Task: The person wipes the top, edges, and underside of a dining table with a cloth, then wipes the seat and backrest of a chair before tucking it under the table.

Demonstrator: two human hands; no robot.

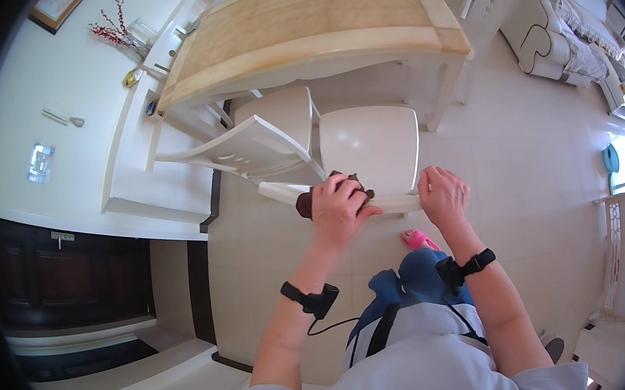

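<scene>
My left hand (338,206) presses a dark brown cloth (305,205) onto the top rail (395,204) of a white chair's backrest. Parts of the bunched cloth show around the fingers; the rest is hidden under the palm. At the right end of the same rail, my right hand (445,197) is curled around it. The chair's pale, glossy seat (371,144) lies beyond the rail, facing the table. Close to its left stands a second white chair (255,144) with a slatted backrest.
A dining table (329,22) with a beige top stands ahead. On the left are a white wall ledge (158,211) and a dark door (67,278). A pale sofa (553,43) is at the upper right. Below the rail is a foot in a pink sandal (420,241).
</scene>
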